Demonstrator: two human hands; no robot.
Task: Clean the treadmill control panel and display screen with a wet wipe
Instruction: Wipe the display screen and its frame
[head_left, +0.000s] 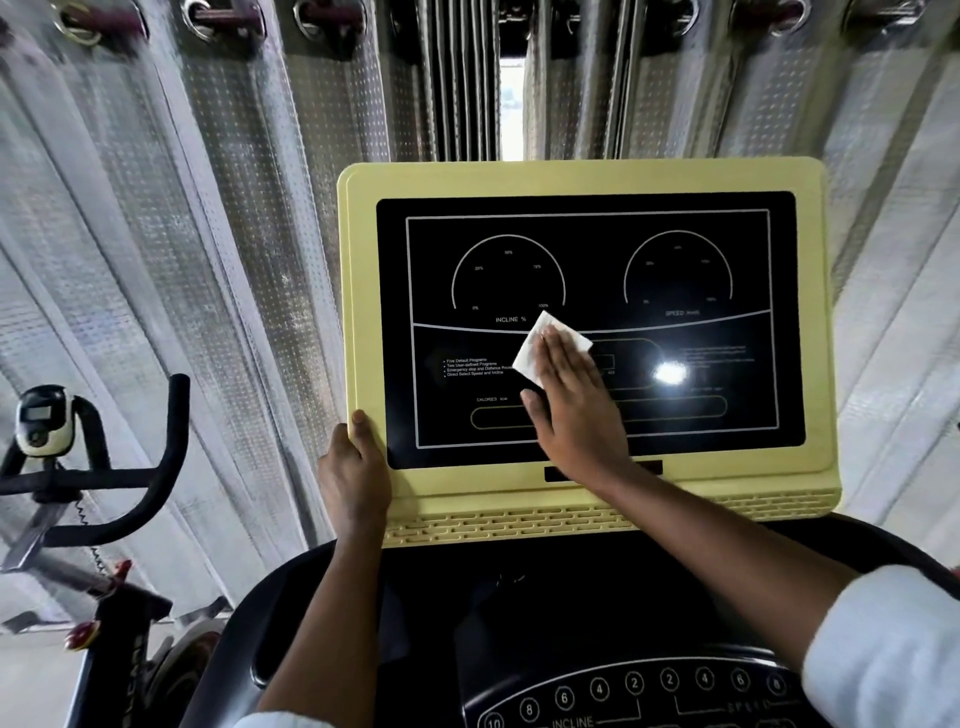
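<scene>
White sleeve cuffs sit nearest the lens, and both bare forearms reach forward over the dark control panel (623, 691) with its numbered incline and speed buttons. Farther on, the right hand (576, 410) lies flat, fingers extended, pinning a white wet wipe (540, 345) against the black display screen (587, 322) near its middle; nothing is pinched, only pressed. The left hand (353, 467) is curled around the lower left corner of the yellow console housing (582, 176), steadying it. The wipe looks thin, limp and damp, so it will likely bunch or slip unless held under a broad palm. An exercise bike (78, 467) stands at left, before pleated curtains (208, 208).
</scene>
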